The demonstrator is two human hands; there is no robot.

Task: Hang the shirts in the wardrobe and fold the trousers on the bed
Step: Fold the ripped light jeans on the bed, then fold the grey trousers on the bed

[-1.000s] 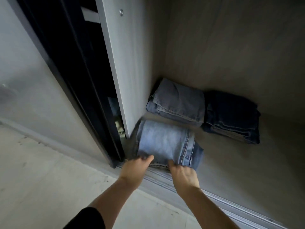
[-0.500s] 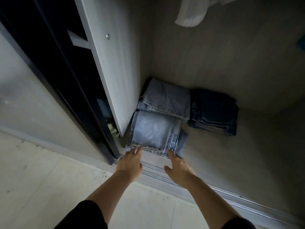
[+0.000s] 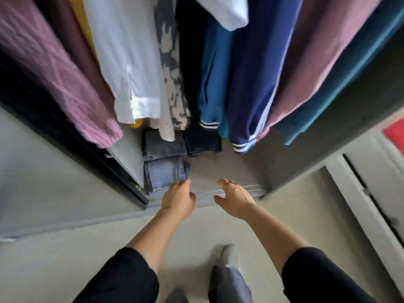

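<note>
Three folded pairs of jeans lie on the wardrobe floor (image 3: 229, 169): light blue jeans (image 3: 164, 173) at the front left, grey-blue jeans (image 3: 164, 147) behind them, dark jeans (image 3: 202, 142) to the right. My left hand (image 3: 178, 199) hovers at the near edge of the light blue jeans, fingers loosely curled, holding nothing. My right hand (image 3: 235, 199) is over the door track, fingers spread and empty. Hanging above are a pink sweater (image 3: 54, 68), a white shirt (image 3: 129, 62), blue jackets (image 3: 247, 84) and a mauve top (image 3: 317, 62).
A dark sliding door (image 3: 87, 154) and a grey inner panel (image 3: 129, 158) bound the opening on the left. The door track (image 3: 229, 191) runs along the threshold. A white door frame (image 3: 371, 215) stands at the right. My shoe (image 3: 228, 255) is on the floor below.
Both hands have let go of the light blue jeans and drawn back. The view has pulled up and away, so the hanging clothes now fill the top.
</note>
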